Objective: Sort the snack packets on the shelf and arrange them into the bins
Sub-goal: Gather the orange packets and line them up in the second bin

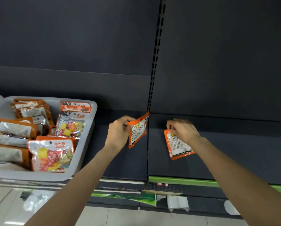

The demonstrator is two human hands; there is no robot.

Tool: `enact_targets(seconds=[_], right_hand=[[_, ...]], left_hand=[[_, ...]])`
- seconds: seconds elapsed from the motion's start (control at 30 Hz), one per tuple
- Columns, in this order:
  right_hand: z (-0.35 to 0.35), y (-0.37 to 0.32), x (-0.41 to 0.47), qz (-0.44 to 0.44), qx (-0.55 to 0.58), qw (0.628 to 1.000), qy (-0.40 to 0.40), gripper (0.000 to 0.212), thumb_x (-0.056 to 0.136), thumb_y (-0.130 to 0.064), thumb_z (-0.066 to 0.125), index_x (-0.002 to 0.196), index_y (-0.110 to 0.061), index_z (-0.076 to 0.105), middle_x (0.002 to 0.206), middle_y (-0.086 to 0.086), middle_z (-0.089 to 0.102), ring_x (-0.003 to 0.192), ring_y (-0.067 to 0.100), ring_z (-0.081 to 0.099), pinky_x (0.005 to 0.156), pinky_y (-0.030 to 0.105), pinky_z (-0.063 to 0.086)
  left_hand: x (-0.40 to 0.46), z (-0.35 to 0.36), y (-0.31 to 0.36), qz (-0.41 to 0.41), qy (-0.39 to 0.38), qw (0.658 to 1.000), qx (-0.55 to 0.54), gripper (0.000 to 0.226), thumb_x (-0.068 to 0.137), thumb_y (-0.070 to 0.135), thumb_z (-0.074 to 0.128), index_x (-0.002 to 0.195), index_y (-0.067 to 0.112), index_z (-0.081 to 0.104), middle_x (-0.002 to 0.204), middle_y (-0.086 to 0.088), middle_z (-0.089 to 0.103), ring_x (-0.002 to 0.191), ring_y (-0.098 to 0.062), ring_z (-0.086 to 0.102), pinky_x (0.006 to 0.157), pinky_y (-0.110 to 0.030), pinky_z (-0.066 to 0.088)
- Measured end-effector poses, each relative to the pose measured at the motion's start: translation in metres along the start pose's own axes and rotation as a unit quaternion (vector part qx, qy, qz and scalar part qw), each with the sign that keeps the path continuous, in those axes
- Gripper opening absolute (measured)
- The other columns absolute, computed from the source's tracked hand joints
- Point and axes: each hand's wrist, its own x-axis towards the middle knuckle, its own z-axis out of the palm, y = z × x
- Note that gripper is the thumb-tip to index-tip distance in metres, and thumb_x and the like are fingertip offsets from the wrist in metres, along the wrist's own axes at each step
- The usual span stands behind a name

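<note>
From the head camera, the left hand (pixel 118 132) pinches the top corner of an orange packet (pixel 137 130), holding it upright above the dark shelf (pixel 234 154). The right hand (pixel 183 130) curls round the top of a second packet (pixel 177 145) lying tilted on the shelf. A grey bin (pixel 86 144) at left holds more packets
</note>
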Motion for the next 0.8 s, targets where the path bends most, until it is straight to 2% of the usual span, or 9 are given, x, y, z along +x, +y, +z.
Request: enact_targets(seconds=[0.07,0.13,0.23,0.37,0.57,0.73,0.8], right_hand=[[-0.006,-0.007,-0.007,0.025,0.095,0.995,0.024,0.003,0.092,-0.020,0.057,0.091,-0.019,0.059,0.091,-0.004,0.057,0.087,0.017,0.055,0.071,0.027,0.038],[-0.010,-0.015,-0.014,0.045,0.210,0.976,0.043,0.004,0.089,-0.019,0.061,0.085,-0.020,0.060,0.086,-0.003,0.063,0.081,0.017,0.059,0.070,0.032,0.046],[-0.020,-0.033,-0.020,0.036,0.293,0.951,0.095,0.013,0.087,-0.017,0.063,0.078,-0.023,0.057,0.078,-0.005,0.064,0.075,0.014,0.060,0.069,0.036,0.048],[-0.046,-0.074,-0.017,-0.022,0.308,0.935,0.174,0.016,0.087,-0.016,0.063,0.077,-0.025,0.054,0.077,-0.008,0.060,0.069,0.013,0.055,0.064,0.036,0.044],[-0.089,-0.148,0.001,-0.056,0.335,0.912,0.230,0.011,0.091,-0.020,0.059,0.080,-0.020,0.055,0.072,-0.010,0.060,0.070,0.016,0.057,0.065,0.039,0.045],[-0.101,-0.215,0.021,-0.060,0.303,0.922,0.235,0.017,0.095,-0.026,0.053,0.079,-0.028,0.045,0.077,-0.009,0.064,0.072,0.014,0.060,0.064,0.043,0.049],[-0.103,-0.242,0.030,-0.049,0.292,0.923,0.245,0.018,0.095,-0.027,0.052,0.080,-0.031,0.043,0.079,-0.009,0.066,0.075,0.014,0.062,0.064,0.042,0.050]], left_hand=[[-0.003,-0.005,0.000,-0.001,0.005,1.000,-0.001,0.018,0.094,0.005,0.053,0.102,0.017,0.064,0.088,0.009,0.060,0.079,-0.001,0.058,0.056,-0.004,0.048],[-0.008,-0.014,-0.001,0.007,0.015,1.000,0.003,0.019,0.094,0.005,0.053,0.102,0.019,0.064,0.091,0.007,0.061,0.084,-0.004,0.060,0.058,-0.007,0.049],[-0.013,-0.037,0.003,0.031,0.038,0.999,0.008,0.020,0.094,0.005,0.053,0.104,0.017,0.064,0.095,0.004,0.065,0.087,-0.005,0.062,0.062,-0.007,0.050],[-0.014,-0.093,0.015,0.088,0.098,0.990,0.046,0.019,0.093,0.006,0.054,0.102,0.017,0.066,0.094,0.010,0.065,0.084,-0.004,0.061,0.069,-0.004,0.045],[-0.011,-0.182,-0.002,0.120,0.170,0.970,0.126,0.019,0.092,0.000,0.052,0.101,0.010,0.066,0.094,0.006,0.063,0.082,-0.006,0.058,0.062,0.002,0.039],[0.004,-0.233,-0.042,0.094,0.154,0.975,0.129,0.016,0.094,0.003,0.052,0.100,0.010,0.064,0.104,-0.006,0.068,0.089,-0.016,0.063,0.057,-0.004,0.041],[0.014,-0.249,-0.058,0.083,0.134,0.978,0.136,0.013,0.094,0.006,0.052,0.101,0.012,0.062,0.105,-0.005,0.067,0.084,-0.013,0.061,0.052,-0.003,0.040]])
